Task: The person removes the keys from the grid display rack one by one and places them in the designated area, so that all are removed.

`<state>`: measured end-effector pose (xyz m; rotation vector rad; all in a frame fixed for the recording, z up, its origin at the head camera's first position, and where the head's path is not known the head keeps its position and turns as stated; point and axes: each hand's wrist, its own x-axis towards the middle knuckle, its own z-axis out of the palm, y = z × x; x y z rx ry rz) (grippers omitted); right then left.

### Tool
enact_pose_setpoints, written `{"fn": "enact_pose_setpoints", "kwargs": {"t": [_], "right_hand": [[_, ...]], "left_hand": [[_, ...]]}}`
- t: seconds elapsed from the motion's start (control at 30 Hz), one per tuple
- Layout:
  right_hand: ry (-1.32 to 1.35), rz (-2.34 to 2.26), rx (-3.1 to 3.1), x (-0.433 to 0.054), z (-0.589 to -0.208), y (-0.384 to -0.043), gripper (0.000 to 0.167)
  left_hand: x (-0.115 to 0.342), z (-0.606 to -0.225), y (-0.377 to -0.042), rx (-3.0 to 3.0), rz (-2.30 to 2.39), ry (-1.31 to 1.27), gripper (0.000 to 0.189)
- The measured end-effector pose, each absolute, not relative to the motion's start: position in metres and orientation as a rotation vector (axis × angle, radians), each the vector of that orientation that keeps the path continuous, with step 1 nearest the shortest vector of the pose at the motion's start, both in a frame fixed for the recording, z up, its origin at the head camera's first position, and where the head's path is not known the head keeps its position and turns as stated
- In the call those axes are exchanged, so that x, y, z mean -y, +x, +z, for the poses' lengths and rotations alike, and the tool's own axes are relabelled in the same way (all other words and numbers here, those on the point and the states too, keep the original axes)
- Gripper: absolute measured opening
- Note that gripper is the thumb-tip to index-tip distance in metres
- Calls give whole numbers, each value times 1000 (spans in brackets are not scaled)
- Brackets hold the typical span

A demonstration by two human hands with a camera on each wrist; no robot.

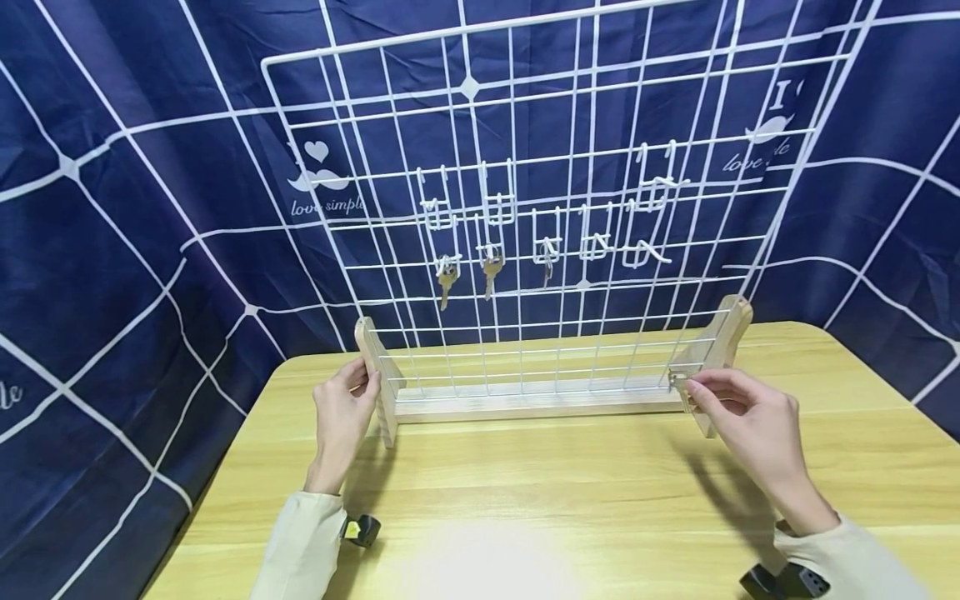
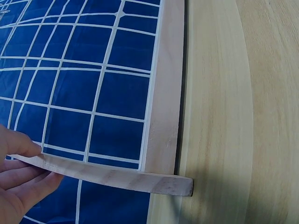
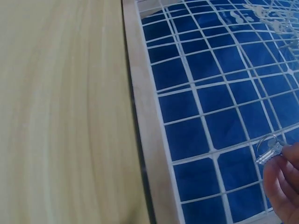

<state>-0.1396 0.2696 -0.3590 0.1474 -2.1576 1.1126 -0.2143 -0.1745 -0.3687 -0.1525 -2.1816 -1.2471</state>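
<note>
A white wire grid [image 1: 558, 333] stands upright in a wooden base with two side supports. My left hand [image 1: 343, 421] grips the left wooden support [image 2: 117, 179], thumb on one side and fingers on the other. Near the right wooden support [image 1: 733, 321], my right hand [image 1: 757, 433] pinches a metal key [image 3: 271, 154] with a thin ring, in front of the grid's lower right part. A brass-coloured key [image 1: 447, 285] and a second brass-coloured key [image 1: 492, 273] hang from white hooks on the grid. Another small darker key [image 1: 547, 271] hangs to their right.
More white hooks, among them an upper right hook [image 1: 658, 192] and a lower right hook [image 1: 643, 252], sit on the grid. The stand rests on a light wooden table [image 1: 525, 475]. A blue curtain [image 1: 135, 250] with white lines surrounds the back and sides.
</note>
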Motion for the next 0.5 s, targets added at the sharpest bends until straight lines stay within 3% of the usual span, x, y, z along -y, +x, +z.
{"fn": "enact_pose_setpoints", "kwargs": {"t": [0.5], "right_hand": [[174,1161,2311,-266,-386,-151,10]], "left_hand": [[175,-369,-215,2191,-1235,-155,26]]}}
